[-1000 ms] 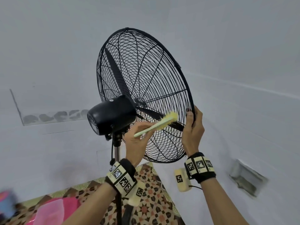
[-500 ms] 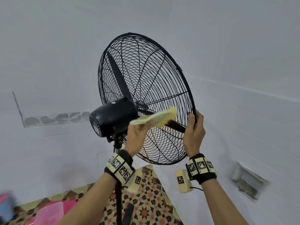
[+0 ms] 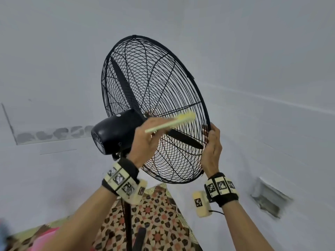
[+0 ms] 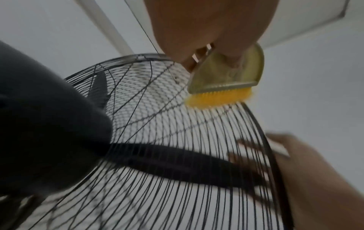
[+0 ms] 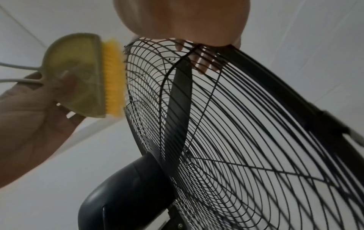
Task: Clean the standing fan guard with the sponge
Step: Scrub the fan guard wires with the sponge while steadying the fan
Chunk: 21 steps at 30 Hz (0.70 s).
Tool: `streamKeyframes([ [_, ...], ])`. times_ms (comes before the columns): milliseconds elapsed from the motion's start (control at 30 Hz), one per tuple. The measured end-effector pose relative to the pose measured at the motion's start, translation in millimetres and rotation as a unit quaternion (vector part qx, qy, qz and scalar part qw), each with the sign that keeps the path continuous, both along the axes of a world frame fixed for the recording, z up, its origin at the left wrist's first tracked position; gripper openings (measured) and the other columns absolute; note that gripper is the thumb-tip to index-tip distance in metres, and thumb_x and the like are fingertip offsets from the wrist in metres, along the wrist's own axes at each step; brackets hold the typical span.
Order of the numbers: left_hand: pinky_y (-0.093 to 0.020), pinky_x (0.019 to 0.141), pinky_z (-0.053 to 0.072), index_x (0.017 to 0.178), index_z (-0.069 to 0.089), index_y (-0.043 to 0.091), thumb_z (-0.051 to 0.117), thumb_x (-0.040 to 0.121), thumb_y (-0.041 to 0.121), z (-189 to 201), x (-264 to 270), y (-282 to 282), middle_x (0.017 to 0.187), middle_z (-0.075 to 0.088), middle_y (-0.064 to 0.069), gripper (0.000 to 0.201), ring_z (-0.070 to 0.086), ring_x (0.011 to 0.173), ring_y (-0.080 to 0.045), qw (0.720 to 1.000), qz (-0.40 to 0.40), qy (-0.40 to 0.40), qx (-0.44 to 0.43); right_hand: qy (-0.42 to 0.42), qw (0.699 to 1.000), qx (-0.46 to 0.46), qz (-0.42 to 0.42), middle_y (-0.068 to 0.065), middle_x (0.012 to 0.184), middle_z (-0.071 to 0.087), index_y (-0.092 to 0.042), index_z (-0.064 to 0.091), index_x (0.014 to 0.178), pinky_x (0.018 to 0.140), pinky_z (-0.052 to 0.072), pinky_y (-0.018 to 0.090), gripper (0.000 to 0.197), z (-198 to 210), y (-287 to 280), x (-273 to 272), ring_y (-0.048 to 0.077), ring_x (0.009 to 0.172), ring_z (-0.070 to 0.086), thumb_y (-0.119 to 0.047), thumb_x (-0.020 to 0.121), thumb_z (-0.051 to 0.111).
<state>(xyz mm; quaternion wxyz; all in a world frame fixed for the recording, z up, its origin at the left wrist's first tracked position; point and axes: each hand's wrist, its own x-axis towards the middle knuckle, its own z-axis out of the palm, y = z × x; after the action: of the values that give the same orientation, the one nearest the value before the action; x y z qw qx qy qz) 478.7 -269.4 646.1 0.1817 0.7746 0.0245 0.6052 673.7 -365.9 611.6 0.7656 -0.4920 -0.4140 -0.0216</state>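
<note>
Since the frame a second ago we note the left hand has risen: the brush was held below the fan hub then and now lies level with it, across the back of the fan guard. We call it a brush because the wrist views show a pale green handle with yellow bristles; nothing sponge-like is visible. Left fingers are curled round the brush handle, bristles touching the guard wires in both wrist views.

Right hand is unchanged in place: it grips the guard's outer rim on the lower right, fingers wrapped over the rim and showing through the wires on the far side.

Black blades sit inside the guard; one points up-left, another runs toward the right hand. Motor housing sits behind the guard, just beside the left hand, on a dark pole.

Below we see a patterned mat and something pink at the lower left, too blurred to identify. Both wrists wear marker bands.
</note>
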Motion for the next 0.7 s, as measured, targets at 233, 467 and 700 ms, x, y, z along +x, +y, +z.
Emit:
streamKeyframes([
  [233, -0.033, 0.099, 0.057, 0.129, 0.071, 0.019, 0.058, 0.102, 0.018, -35, 8, -12, 0.125, 0.072, 0.001, 0.03, 0.068, 0.11, -0.01, 0.975, -0.011, 0.216, 0.056, 0.089, 0.993, -0.014, 0.08, 0.003, 0.126, 0.068, -0.019, 0.062, 0.131, 0.102, 0.052, 0.048, 0.043, 5, -9, 20, 0.022, 0.118, 0.064, -0.048, 0.103, 0.046],
  [467, -0.011, 0.069, 0.054, 0.123, 0.069, 0.001, 0.064, 0.098, 0.006, 50, -5, -4, 0.107, 0.072, -0.007, 0.027, 0.063, 0.082, 0.004, 0.995, 0.073, 0.032, 0.06, 0.122, 0.984, -0.025, 0.131, 0.016, 0.125, 0.066, -0.024, 0.071, 0.113, 0.109, 0.042, 0.065, 0.046, -11, -6, 26, 0.039, 0.119, 0.061, -0.064, 0.093, 0.057],
  [700, -0.042, 0.082, 0.065, 0.128, 0.072, 0.022, 0.061, 0.101, 0.021, -22, 1, -28, 0.117, 0.078, -0.001, 0.029, 0.075, 0.1, -0.017, 0.971, 0.023, 0.2, 0.13, 0.188, 0.969, 0.003, 0.159, 0.023, 0.114, 0.068, -0.002, 0.065, 0.113, 0.107, 0.043, 0.068, 0.048, -18, -5, 27, 0.039, 0.109, 0.064, -0.045, 0.091, 0.063],
])
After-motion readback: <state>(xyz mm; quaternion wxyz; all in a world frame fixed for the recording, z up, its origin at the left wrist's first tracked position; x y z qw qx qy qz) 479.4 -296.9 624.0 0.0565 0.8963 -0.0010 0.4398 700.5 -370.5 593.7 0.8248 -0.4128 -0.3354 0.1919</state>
